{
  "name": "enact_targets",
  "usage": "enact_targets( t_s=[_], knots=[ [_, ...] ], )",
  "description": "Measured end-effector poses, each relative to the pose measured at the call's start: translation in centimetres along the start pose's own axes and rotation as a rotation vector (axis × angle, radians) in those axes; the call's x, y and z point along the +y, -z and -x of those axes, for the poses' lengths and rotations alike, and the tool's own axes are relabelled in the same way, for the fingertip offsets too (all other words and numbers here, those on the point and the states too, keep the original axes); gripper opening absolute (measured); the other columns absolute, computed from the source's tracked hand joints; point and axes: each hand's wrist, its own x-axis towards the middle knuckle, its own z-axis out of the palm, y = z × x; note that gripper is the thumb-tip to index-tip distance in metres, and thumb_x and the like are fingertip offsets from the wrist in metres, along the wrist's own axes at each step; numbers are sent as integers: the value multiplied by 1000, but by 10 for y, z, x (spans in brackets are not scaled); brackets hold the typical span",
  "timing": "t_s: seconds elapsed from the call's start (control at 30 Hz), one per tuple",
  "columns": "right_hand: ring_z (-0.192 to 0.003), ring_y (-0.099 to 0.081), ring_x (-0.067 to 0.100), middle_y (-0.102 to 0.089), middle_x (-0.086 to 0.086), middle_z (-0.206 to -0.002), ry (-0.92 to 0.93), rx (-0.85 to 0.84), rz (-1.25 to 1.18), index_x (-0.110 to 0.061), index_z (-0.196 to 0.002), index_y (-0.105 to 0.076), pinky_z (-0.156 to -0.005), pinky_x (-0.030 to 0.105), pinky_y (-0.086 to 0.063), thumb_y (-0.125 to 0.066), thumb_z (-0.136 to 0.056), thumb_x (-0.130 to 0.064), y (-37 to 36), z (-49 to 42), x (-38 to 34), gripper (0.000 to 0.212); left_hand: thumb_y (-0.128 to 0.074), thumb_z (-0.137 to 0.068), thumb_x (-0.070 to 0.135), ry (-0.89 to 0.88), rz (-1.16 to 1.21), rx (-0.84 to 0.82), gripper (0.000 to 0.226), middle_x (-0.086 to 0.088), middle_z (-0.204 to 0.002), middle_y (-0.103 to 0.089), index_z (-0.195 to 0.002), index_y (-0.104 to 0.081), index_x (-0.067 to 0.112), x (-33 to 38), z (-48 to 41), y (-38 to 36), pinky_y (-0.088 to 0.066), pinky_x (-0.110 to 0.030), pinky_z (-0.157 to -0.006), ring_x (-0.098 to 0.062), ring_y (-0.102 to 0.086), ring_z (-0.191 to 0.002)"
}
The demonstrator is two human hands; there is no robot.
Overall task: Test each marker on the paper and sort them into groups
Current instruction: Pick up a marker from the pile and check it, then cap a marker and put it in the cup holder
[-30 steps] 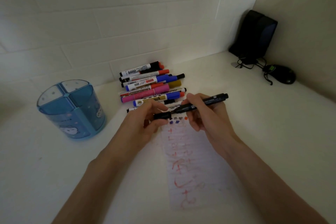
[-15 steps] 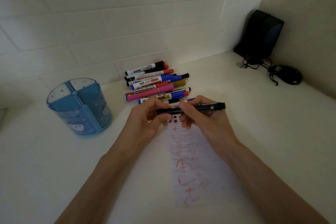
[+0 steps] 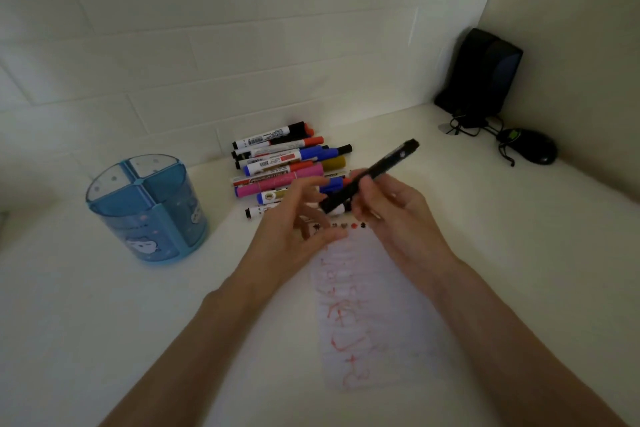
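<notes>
The right hand [image 3: 398,218] grips a black marker [image 3: 382,167], tilted, its lower end just above the paper's [image 3: 363,322] far edge. The left hand [image 3: 294,229], just beside that end, has loosely spread fingers and holds nothing. Other markers [image 3: 277,163] lie piled near the counter's [image 3: 519,253] back edge.

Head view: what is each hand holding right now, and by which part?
The right hand grips the black marker around its middle, with both ends sticking out. The left hand holds nothing; it is open beside the marker's lower end.
</notes>
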Motion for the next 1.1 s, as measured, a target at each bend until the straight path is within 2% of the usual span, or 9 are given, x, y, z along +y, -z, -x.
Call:
enact_targets(
  t_s=[0.1,0.17,0.23,0.33,0.47,0.73,0.83,0.97,1.1],
  knots=[
    [-105,-75,22,-78,10,-109,32,157,75,-8,-120,-66,-93,38,-62,-55,-108,-22,24,-9,-12,22,-71,-80,52,-9,-202,62,57,24,-107,-61,-132,-47,47,-4,0,4,-50,-12,-72,0,-62,-95],
    [-84,-74,16,-76,5,-90,72,347,551,-11,-123,-63,-85,32,-63,-55,-108,-27,44,-13,-15,23,-66,-87,48,-56,-452,135,37,24,-103,-59,-123,-55,43,-11,1,10,-44,-11,-74,2,-56,-94],
    [-68,-62,10,-66,-3,-79,90,459,999,-18,-124,-60,-64,23,-53,-60,-104,-35,60,-12,-13,26,-68,-88,45,-85,-632,163,31,19,-107,-57,-117,-64,34,-19,1,13,-38,-17,-78,-1,-50,-99],
    [-75,-61,21,-65,1,-87,45,524,1285,-18,-115,-60,-67,36,-52,-64,-101,-39,72,-9,-9,26,-74,-84,43,-72,-745,172,32,12,-103,-57,-111,-70,27,-28,-1,13,-36,-24,-78,-9,-49,-98],
    [-95,-55,30,-65,7,-92,159,615,1490,-12,-105,-68,-84,42,-44,-70,-98,-29,83,-11,-6,19,-76,-82,43,-62,-773,187,29,8,-100,-59,-105,-73,24,-30,1,13,-36,-26,-78,-12,-50,-95],
    [-110,-53,39,-63,18,-115,196,672,1551,-9,-127,-66,-93,47,-39,-71,-95,-23,77,-13,-2,36,-67,-92,33,-48,-665,160,21,6,-113,-55,-109,-68,21,-17,2,13,-42,-28,-88,-14,-48,-108],
    [-107,-56,36,-62,14,-115,393,618,1438,-9,-124,-69,-91,41,-39,-70,-91,-12,64,-11,-4,32,-61,-96,34,-74,-566,188,21,5,-115,-63,-112,-64,22,-7,3,12,-46,-30,-90,-14,-55,-107],
    [-114,-53,20,-59,5,-123,727,177,1277,-16,-133,-67,-99,29,-40,-68,-88,-14,25,-3,-4,44,-45,-97,51,-32,-501,151,31,12,-110,-69,-114,-60,29,3,5,10,-53,-28,-78,-6,-63,-91],
    [-104,-57,28,-64,7,-113,856,-8,1445,-19,-118,-77,-87,41,-45,-79,-91,-27,7,-3,5,29,-48,-93,51,-106,-399,202,38,17,-98,-71,-108,-69,24,7,6,10,-43,-7,-72,5,-62,-82]
  ],
)
